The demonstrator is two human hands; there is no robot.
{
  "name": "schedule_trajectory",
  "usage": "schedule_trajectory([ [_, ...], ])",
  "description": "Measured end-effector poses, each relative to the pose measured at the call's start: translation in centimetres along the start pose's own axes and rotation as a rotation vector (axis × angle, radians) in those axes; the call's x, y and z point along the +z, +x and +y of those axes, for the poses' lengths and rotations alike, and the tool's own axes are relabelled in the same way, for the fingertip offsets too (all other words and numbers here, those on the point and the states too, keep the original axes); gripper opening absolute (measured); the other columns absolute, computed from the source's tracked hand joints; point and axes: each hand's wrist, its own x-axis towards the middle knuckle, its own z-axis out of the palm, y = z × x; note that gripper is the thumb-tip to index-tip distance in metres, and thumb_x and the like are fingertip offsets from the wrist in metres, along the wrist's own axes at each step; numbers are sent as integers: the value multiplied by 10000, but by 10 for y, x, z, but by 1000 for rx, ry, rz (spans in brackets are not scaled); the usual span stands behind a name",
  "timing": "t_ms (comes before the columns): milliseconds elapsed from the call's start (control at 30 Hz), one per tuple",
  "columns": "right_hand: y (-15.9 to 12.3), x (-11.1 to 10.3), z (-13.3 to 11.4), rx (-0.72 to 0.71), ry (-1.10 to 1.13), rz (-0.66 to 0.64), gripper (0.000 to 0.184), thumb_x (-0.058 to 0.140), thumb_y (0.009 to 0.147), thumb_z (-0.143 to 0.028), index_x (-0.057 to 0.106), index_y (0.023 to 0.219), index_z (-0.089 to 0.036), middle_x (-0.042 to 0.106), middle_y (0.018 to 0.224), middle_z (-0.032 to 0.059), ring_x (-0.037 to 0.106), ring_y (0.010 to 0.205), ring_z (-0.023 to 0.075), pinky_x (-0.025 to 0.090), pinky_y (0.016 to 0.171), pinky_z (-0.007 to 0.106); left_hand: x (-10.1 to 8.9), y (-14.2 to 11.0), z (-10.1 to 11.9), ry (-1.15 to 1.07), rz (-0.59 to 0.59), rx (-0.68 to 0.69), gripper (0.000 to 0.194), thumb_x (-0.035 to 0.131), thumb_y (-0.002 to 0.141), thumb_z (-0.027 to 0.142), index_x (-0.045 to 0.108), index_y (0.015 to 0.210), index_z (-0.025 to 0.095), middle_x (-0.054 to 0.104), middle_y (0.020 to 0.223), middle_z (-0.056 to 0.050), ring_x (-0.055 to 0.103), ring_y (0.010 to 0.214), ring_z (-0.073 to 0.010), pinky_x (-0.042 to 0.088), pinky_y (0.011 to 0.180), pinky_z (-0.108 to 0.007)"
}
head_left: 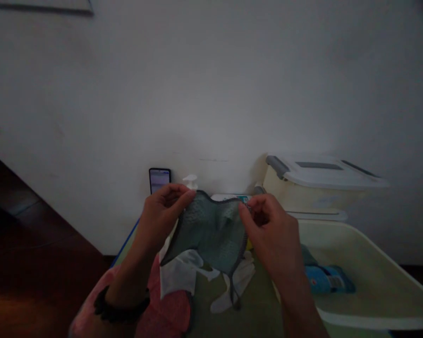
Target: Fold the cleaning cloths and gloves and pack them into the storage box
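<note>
A grey-green cloth (215, 230) with dark stitched edging hangs spread between my hands, and a loop dangles from its lower corner. My left hand (164, 211) pinches the upper left corner. At the upper right corner, my right hand (270, 220) grips the edge between thumb and fingers. Under the cloth lie a white cloth-like piece (178, 277), a white glove-like item (222, 298) and a pinkish-red cloth (165, 310) with a dark edge. The hanging cloth partly covers them.
A phone (160, 180) leans on the wall behind my left hand, beside a white pump top (190, 180). At right stands an open cream bin (370, 253) holding a blue packet (329, 279). Behind it is a lidded box (313, 188). Everything rests on a greenish tabletop (257, 312).
</note>
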Motion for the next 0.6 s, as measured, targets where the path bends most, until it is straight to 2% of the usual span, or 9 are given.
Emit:
schedule_trajectory([
  [67,0,0,-1,2,80,-99,109,590,795,-291,532,750,-210,525,564,-52,505,489,111,371,465,228,2,0,0,-16,-52,-11,152,761,636,295,668,699,192,657,661,-12,577,604,-146,409,529,-211],
  [133,2,-3,1,14,156,-123,121,581,809,-307,532,758,-208,505,574,-55,498,496,105,372,459,220,-6,3,-1,19,-29,14,156,753,648,301,667,724,196,653,681,-3,568,609,-138,399,529,-204],
  [267,6,-18,6,54,92,83,162,591,813,-348,525,767,-208,547,598,-38,507,499,108,375,461,222,-38,15,-3,205,250,119,128,701,709,300,638,757,200,616,741,29,512,601,-108,355,513,-185],
  [333,5,-24,6,47,19,144,160,598,810,-347,527,767,-209,581,611,-27,530,506,113,387,474,227,-48,19,-2,294,326,154,97,673,737,258,614,791,202,602,767,30,518,645,-115,355,535,-183],
  [433,2,-25,0,25,4,134,147,584,824,-336,521,778,-213,593,613,-26,548,516,118,400,488,232,-48,19,1,361,438,238,105,637,760,188,537,787,202,559,759,31,521,682,-119,338,546,-183],
  [500,0,-24,-2,40,74,110,151,573,835,-343,503,788,-218,558,579,-41,504,487,107,364,454,223,-42,17,2,376,477,268,136,617,772,162,490,791,209,522,684,48,484,595,-108,310,511,-187],
  [600,1,-24,-1,156,357,18,185,578,830,-391,480,816,-235,487,516,-71,385,410,90,265,367,206,-38,15,0,356,395,197,83,580,816,243,502,801,218,406,491,86,344,438,-104,238,428,-196],
])
